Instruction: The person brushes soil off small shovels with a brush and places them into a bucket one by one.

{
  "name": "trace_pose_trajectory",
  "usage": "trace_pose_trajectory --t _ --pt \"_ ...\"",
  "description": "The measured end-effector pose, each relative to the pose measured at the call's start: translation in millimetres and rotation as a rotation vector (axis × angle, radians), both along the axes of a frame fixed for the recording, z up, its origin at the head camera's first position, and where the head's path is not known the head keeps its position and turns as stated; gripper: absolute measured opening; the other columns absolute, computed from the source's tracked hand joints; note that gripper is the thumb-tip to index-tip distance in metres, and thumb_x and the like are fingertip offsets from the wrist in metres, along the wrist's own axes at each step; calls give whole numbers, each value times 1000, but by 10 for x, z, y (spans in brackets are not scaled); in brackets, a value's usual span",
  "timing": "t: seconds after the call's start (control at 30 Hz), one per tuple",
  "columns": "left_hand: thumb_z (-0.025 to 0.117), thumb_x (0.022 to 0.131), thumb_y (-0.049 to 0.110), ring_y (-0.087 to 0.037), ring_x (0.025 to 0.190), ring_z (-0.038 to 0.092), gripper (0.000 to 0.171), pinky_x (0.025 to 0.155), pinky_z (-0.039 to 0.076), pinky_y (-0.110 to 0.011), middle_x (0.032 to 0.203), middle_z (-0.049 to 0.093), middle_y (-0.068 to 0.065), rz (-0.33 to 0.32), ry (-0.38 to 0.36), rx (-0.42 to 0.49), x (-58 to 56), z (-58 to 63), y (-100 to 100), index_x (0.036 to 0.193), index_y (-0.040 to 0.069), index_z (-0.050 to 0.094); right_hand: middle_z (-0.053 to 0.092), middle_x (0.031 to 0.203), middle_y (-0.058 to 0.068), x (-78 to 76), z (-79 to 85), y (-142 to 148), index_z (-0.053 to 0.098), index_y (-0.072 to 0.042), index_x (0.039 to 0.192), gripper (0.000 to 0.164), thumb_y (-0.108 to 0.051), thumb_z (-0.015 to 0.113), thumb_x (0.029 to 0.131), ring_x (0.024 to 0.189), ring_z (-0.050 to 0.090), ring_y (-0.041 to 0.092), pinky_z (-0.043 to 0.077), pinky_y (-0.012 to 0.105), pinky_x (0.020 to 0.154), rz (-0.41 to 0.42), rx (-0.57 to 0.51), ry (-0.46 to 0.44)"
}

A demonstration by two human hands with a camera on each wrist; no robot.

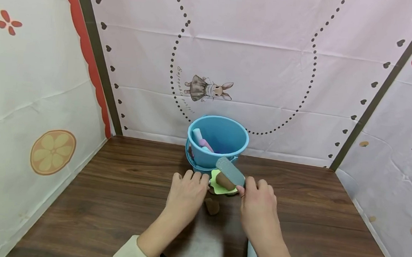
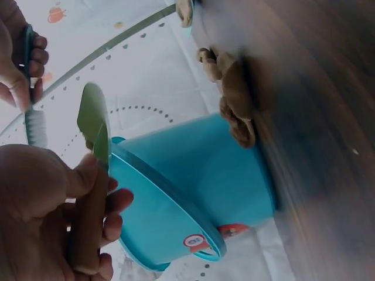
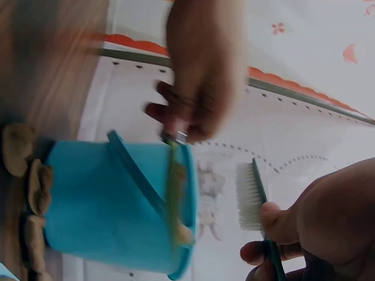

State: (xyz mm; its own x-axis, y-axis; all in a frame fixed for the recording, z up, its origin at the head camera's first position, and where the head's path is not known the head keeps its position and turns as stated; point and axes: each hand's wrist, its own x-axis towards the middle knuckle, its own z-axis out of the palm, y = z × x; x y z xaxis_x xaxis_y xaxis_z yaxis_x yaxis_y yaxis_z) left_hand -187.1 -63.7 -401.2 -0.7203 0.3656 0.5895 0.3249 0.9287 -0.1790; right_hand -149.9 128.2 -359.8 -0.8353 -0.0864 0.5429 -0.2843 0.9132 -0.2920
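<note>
A dark wood-grain table (image 1: 327, 222) meets white printed cloth walls (image 1: 249, 60), with a rabbit figure on the one ahead. At the centre, the left hand (image 1: 187, 194) curls its fingers round the brown handle (image 2: 89, 228) of a green shovel (image 2: 91, 117), whose blade lies between the two hands and carries a brown lump (image 1: 224, 181). The right hand (image 1: 259, 206) pinches a brush (image 3: 250, 199), thumb against its teal-grey back; its pale bristles stand apart from the blade, just above it. Below the grips, more brown lumps (image 2: 235, 88) lie on the wood, some right beside the bucket's base. Just beyond both hands stands the upright blue bucket (image 3: 88, 199), its handle hanging down, with pale blue and pink sticks (image 1: 206, 145) inside. Nearer the body than either grip, light sleeves (image 1: 131, 253) cover the forearms
</note>
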Motion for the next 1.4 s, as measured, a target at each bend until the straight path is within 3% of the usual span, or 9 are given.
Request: trace_pose_trajectory --t 0.2,0.33,0.5,0.7,1.03,1.2,1.4 --pt "70 96 24 -26 78 53 20 64 37 -40 80 61 -6 22 153 88 -12 36 85 86 8 63 42 73 9 22 -102 -120 54 -2 88 28 -25 68 96 61 38 23 34 35 52 -21 74 -32" --pt "71 95 20 -28 81 55 16 68 42 -41 85 65 -10 36 174 139 15 76 146 91 5 67 41 74 8 50 -139 -192 53 -1 88 28 -24 67 98 59 38 20 34 33 52 -20 105 -45" --pt "67 94 11 -28 77 54 11 67 41 -40 79 62 -10 49 198 177 39 57 199 85 4 65 41 72 8 55 -197 -261 52 -1 85 29 -22 68 98 57 40 20 40 34 54 -12 122 -12" --pt "72 94 25 -28 78 53 22 69 42 -39 79 61 -9 28 196 226 31 26 206 87 6 65 45 73 10 -30 -222 -204 59 2 93 26 -21 72 95 59 45 23 39 36 53 -81 120 -2" --pt "75 91 13 -27 81 54 10 71 44 -39 84 65 -8 25 141 242 44 12 200 96 6 71 44 71 12 -193 -228 -27 59 1 90 26 -19 74 93 61 49 31 42 44 53 -120 97 30" --pt "73 92 12 -27 81 54 7 70 43 -38 84 65 -7 17 136 236 56 5 189 95 6 70 43 70 12 -227 -215 57 59 2 90 25 -19 71 96 59 48 31 43 44 53 -133 84 23" --pt "74 92 16 -27 80 53 12 69 42 -38 84 65 -8 26 141 221 50 33 165 96 6 71 45 74 15 -187 -164 37 55 4 89 28 -19 68 97 64 50 35 44 47 56 -124 43 78"
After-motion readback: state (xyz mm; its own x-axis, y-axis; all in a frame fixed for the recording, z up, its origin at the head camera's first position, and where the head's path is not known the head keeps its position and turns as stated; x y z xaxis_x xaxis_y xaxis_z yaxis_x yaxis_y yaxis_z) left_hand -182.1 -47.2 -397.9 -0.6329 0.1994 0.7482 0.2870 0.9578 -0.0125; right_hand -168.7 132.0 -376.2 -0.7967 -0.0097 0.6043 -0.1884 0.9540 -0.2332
